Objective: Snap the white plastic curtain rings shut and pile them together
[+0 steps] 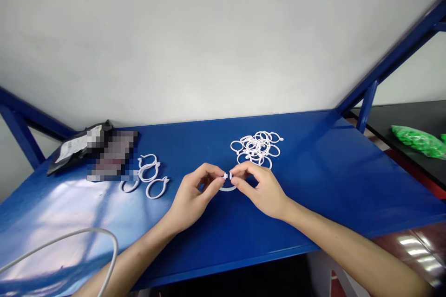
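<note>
Between my two hands is a white plastic ring [228,189], its lower curve showing beneath my fingertips. My left hand [199,191] pinches one end of it between thumb and forefinger. The other end sits in the pinch of my right hand [259,186]. The two ends face each other with a small gap between them. Just beyond my right hand lies a pile of white rings [254,146], overlapping one another. To the left of my left hand, several more white rings [156,189] rest on the blue table [209,232], some with their ends apart.
A black plastic package [78,148] with a white label lies at the table's back left, beside a partly blurred packet [116,153]. A white cable [87,230] loops across the lower left. Blue frame bars [367,106] rise at both sides. A bag of green pieces [420,140] sits on a black surface at right.
</note>
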Demonstrator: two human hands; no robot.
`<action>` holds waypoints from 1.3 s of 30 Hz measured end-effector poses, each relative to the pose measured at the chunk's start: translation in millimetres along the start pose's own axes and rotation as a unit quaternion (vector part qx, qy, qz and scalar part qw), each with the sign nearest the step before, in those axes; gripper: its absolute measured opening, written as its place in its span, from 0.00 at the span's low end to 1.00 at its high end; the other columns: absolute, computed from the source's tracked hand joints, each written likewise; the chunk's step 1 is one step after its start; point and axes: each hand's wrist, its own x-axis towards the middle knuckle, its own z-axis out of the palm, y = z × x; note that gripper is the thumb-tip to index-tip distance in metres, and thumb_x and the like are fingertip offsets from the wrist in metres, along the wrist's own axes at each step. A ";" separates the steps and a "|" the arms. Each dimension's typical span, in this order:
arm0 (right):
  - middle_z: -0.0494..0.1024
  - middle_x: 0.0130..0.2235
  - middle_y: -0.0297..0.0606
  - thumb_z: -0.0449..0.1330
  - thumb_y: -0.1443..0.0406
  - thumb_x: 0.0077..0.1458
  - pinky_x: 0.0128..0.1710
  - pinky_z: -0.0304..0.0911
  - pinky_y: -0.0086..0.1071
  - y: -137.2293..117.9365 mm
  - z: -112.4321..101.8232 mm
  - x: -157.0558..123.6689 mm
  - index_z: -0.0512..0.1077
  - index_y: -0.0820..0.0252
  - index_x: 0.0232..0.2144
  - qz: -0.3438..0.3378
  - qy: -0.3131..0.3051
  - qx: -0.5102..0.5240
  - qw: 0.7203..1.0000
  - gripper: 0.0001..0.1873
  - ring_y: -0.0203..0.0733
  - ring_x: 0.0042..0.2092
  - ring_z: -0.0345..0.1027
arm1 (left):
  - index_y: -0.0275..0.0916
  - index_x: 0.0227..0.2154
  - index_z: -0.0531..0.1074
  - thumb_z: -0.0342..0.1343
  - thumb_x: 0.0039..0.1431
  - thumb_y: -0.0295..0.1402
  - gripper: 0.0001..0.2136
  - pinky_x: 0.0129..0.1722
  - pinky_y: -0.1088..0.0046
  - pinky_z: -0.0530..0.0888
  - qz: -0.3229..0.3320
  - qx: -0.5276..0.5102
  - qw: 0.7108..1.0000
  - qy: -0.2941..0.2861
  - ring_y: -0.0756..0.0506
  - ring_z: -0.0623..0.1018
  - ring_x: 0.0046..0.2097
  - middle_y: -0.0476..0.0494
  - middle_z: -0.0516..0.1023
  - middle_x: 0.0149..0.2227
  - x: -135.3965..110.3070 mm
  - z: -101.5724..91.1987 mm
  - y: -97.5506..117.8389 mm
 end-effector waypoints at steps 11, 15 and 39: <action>0.81 0.34 0.33 0.62 0.64 0.64 0.38 0.73 0.33 -1.3 2.8 -1.0 0.75 0.54 0.39 -0.005 -0.008 0.025 1.000 0.03 0.38 0.35 0.76 | 0.40 0.37 0.78 0.61 0.63 0.37 0.07 0.33 0.73 0.74 0.026 0.016 0.999 0.013 0.48 0.78 0.34 0.45 0.82 0.34 -0.2 2.0 -0.3; 0.81 0.34 0.32 0.62 0.65 0.64 0.38 0.73 0.31 -1.3 3.4 -1.4 0.76 0.55 0.38 -0.007 -0.001 0.022 1.000 0.02 0.37 0.35 0.76 | 0.41 0.36 0.79 0.61 0.63 0.36 0.05 0.34 0.73 0.75 0.038 0.024 0.999 0.016 0.48 0.78 0.34 0.46 0.82 0.35 -0.3 2.2 -1.1; 0.79 0.35 0.34 0.59 0.64 0.67 0.39 0.71 0.35 7.4 11.3 -6.8 0.74 0.55 0.37 -0.114 0.022 0.021 0.993 0.04 0.39 0.36 0.74 | 0.41 0.36 0.79 0.62 0.64 0.30 0.02 0.33 0.72 0.76 0.174 0.018 0.983 0.062 0.48 0.80 0.32 0.46 0.82 0.31 -6.5 14.1 -1.3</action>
